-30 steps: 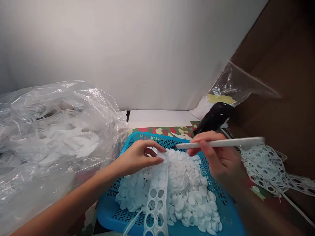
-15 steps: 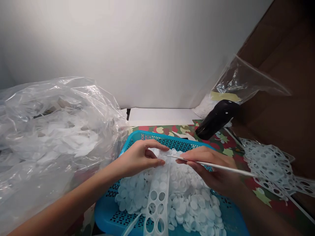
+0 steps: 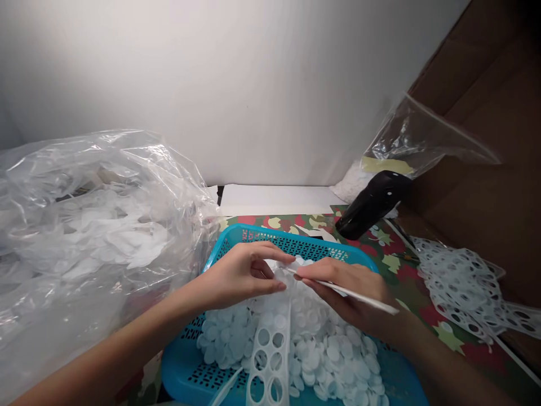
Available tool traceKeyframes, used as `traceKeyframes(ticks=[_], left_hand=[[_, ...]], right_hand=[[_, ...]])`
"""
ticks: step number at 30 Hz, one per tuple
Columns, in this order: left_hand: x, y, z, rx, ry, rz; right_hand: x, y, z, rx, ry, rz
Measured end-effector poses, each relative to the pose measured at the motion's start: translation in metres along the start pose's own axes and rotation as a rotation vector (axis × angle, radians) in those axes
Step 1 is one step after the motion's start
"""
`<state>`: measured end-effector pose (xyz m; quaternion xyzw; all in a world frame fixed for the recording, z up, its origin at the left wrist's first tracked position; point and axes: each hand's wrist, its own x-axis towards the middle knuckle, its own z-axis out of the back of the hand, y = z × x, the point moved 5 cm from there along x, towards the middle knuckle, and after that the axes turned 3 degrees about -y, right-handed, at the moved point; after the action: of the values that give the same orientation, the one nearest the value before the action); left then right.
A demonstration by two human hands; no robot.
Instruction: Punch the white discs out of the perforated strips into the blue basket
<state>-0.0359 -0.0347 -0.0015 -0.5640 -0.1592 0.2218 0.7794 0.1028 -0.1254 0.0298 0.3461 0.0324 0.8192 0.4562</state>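
Observation:
A blue perforated basket (image 3: 186,366) in front of me holds a heap of small white discs (image 3: 325,349). A white punched strip (image 3: 268,349) with round holes runs from the bottom edge up over the heap. My left hand (image 3: 240,276) pinches the strip's upper end between thumb and fingers. My right hand (image 3: 350,290) is closed on a thin white stick (image 3: 359,294), gripped like a pen. The stick's tip rests at the strip's top, right beside my left fingertips.
A big clear plastic bag (image 3: 93,225) of white pieces fills the left side. To the right lie a pile of emptied punched strips (image 3: 460,282), a black tool (image 3: 372,204) and a smaller clear bag (image 3: 406,146) against a brown cardboard wall. The tabletop has a camouflage pattern.
My right hand has swung the stick down from level above the basket and moved left, bringing the tip to the strip's top. My left hand has kept its pinch.

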Motion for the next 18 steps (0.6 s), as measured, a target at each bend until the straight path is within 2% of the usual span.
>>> traceKeyframes(ticks=[2, 5, 7, 12, 18], left_hand=[[0.000, -0.001, -0.001, 0.000, 0.010, -0.004], [0.000, 0.000, -0.001, 0.019, 0.016, 0.018], [-0.001, 0.001, -0.001, 0.027, 0.025, 0.025], [-0.002, 0.003, -0.002, 0.028, 0.025, 0.033], [-0.002, 0.003, -0.002, -0.001, 0.032, 0.057]], right_hand=[[-0.002, 0.000, 0.004, 0.028, -0.057, -0.004], [-0.006, -0.004, 0.016, 0.184, -0.242, -0.045], [-0.007, -0.006, 0.019, 0.277, -0.289, -0.049], [-0.004, -0.003, 0.013, 0.288, -0.155, 0.009], [-0.004, -0.002, 0.010, 0.276, -0.112, -0.009]])
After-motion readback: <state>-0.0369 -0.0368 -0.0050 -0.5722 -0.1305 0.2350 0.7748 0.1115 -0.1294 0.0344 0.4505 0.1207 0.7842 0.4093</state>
